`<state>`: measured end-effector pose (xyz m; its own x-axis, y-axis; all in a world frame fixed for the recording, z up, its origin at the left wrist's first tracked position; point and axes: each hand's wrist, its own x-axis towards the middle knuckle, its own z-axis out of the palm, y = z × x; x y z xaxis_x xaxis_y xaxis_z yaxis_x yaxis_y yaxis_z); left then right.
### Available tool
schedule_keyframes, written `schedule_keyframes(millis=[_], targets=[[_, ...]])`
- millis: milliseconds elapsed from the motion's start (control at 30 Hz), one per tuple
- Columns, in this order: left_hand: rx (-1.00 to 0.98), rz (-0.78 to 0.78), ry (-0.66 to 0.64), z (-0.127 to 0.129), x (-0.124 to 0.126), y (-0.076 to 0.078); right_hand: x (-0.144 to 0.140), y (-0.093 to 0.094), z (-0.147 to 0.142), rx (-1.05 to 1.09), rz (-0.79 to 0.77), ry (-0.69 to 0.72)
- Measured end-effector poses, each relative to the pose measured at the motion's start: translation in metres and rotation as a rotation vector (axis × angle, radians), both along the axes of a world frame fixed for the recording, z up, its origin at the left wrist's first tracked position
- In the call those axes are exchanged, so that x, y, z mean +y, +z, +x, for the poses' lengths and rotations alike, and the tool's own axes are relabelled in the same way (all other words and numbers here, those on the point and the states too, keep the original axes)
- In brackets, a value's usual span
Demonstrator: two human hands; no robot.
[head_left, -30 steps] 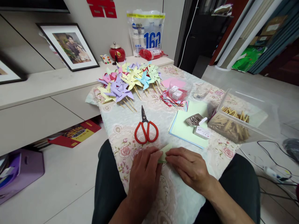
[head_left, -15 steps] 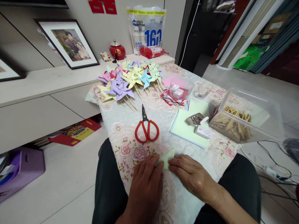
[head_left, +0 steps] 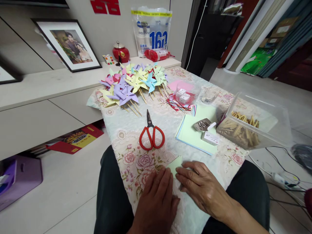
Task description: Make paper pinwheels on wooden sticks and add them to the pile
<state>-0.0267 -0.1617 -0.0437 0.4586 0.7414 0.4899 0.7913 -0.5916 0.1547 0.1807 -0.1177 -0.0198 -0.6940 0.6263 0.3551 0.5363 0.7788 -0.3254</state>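
A small folded piece of light green paper [head_left: 175, 165] lies on the flowered tablecloth near the front of the table, partly hidden by my fingers. My left hand [head_left: 159, 195] rests flat with fingers stretched forward, their tips at the paper's left and lower edge. On the other side, my right hand [head_left: 201, 185] lies with fingers extended, and its fingertips press on the paper's right edge. Beyond my left hand are red-handled scissors [head_left: 151, 136], blades pointing away from me. To the right sits a stack of coloured paper sheets [head_left: 188, 135], light green on top.
Several paper pinwheels [head_left: 125, 92] on sticks lie at the back left. On the sheets stand an opened small box of metal pins [head_left: 203, 124] and a white box [head_left: 211, 138]. A clear bin [head_left: 258, 130] holds short sticks. A round clear container [head_left: 187, 92] is behind.
My left hand has shifted a little right and its fingers have straightened and flattened beside the paper. The right hand's fingers have spread slightly. The view has moved slightly.
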Motion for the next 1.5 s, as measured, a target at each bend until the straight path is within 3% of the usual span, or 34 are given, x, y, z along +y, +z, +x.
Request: schedule_keyframes(millis=[600, 867, 1133, 1333, 1500], targets=[[-0.027, -0.035, 0.017, -0.002, -0.003, -0.004, -0.006, -0.002, 0.003, -0.039, 0.021, -0.069], [-0.045, 0.004, 0.063, -0.003, -0.001, -0.003, 0.014, 0.008, -0.008, -0.168, 0.249, 0.098], [-0.069, 0.029, 0.064, -0.014, 0.004, 0.004, 0.037, 0.014, -0.014, -0.106, 0.413, 0.221], [-0.101, 0.049, 0.056, -0.018, 0.009, -0.003, 0.041, 0.014, -0.011, -0.091, 0.402, 0.254], [-0.093, 0.024, 0.053, -0.024, 0.010, -0.021, 0.047, 0.017, -0.009, -0.083, 0.420, 0.296]])
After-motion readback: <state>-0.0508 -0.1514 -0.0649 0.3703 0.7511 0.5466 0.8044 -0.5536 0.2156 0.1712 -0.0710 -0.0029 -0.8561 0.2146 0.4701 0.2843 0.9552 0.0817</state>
